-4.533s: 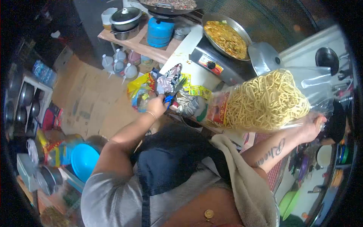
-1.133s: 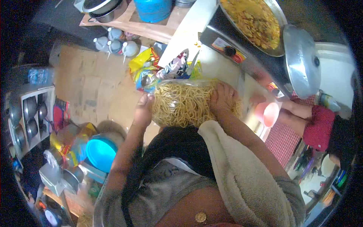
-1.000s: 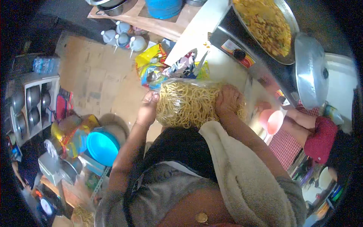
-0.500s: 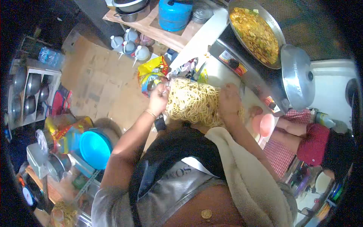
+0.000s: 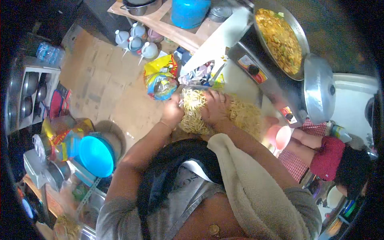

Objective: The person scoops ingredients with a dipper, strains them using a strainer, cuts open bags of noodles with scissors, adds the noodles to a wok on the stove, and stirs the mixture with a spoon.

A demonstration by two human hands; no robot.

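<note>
Single head-worn camera
Faces forward and down: shirt [image 5: 170,204] nearest, noodles [image 5: 193,114] at mid-range, stove [image 5: 273,90] farther out.

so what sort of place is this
Most likely a kitchen, home or commercial I can't tell: a metal pan of food sits on a stove, a metal lid is beside it, and there's a bag of noodles.

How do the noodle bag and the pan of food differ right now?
The noodle bag is clear plastic, while the pan is shiny metal. Pale, long strands show in the noodle bag; the pan holds a chunkier, orange-yellow mixture. The left hand and right hand are on the noodle bag, while the pan sits on the stove, untouched. Both hold yellowish food.
</note>
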